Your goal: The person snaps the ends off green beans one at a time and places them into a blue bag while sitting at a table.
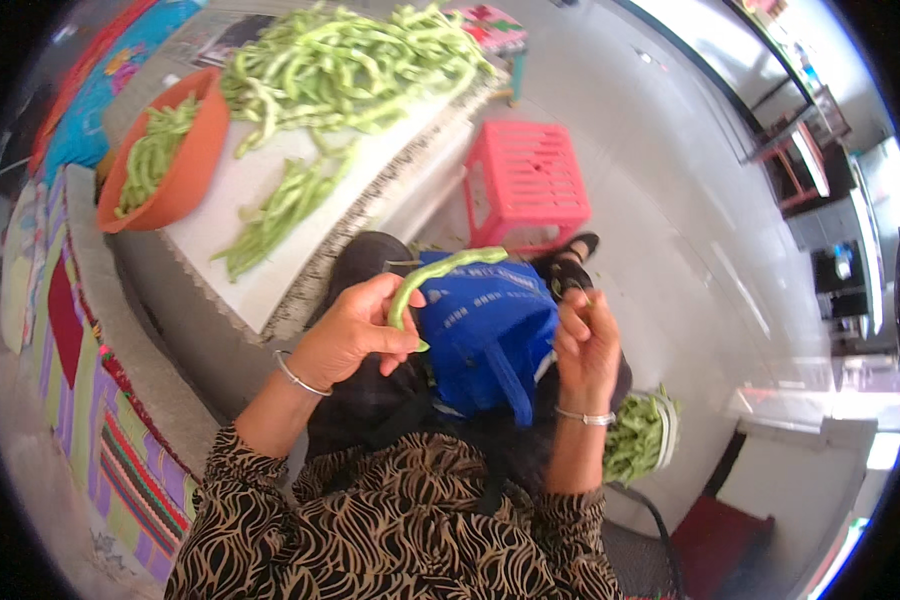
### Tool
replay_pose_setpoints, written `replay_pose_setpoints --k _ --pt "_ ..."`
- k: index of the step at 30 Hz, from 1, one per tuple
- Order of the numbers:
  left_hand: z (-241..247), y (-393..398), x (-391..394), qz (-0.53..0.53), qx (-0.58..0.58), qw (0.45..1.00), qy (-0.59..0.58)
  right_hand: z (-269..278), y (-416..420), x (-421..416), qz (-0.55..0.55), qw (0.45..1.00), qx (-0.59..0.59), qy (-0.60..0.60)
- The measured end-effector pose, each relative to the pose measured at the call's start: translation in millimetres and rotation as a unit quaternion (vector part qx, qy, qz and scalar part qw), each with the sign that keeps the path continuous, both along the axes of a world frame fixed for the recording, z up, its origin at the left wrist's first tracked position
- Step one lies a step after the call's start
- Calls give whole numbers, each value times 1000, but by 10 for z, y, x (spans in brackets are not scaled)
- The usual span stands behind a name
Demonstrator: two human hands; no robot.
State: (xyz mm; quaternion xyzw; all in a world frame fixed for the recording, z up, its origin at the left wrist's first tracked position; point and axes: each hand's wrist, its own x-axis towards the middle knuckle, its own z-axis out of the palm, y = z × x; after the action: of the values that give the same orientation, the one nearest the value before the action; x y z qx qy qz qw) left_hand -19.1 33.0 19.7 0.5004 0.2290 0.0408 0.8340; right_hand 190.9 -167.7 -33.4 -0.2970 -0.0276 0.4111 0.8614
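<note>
My left hand [364,326] holds a long green bean [442,268] between thumb and fingers, its far part curving up and to the right. My right hand [589,337] is raised to the right of it, fingertips pinched together at a thin green strand [588,301]. Between the hands, a blue fabric bag [487,322] with a handle lies on my lap. A small pile of green beans [285,210] rests on the white tabletop [232,296] at the upper left, below a large heap of beans [345,67].
An orange bowl [214,150] with beans stands at the table's left. Beyond the bag is a pink plastic stool [529,180], with a patterned stool [495,30] behind it. A white-rimmed container [671,431] of beans stands low at my right. A striped cloth [97,420] lies at left.
</note>
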Motion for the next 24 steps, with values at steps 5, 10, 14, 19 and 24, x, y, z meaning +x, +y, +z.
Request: replay_pose_setpoints --k 5,10,14,19,24 --pt "244 365 -184 99 84 991 -7 17 3 -54 -18 997 -50 -59" --pt "705 1046 -558 284 289 914 -15 6 65 -97 -2 990 -109 -86" --pt "993 1787 -916 395 339 854 7 -60 -4 -3 -19 982 -152 -110" --pt "804 2404 -1330 433 580 638 264 -87 -63 159 -73 969 -175 -157" --pt "492 1667 -873 417 596 679 94 -160 -268 452 -117 919 -264 -270"
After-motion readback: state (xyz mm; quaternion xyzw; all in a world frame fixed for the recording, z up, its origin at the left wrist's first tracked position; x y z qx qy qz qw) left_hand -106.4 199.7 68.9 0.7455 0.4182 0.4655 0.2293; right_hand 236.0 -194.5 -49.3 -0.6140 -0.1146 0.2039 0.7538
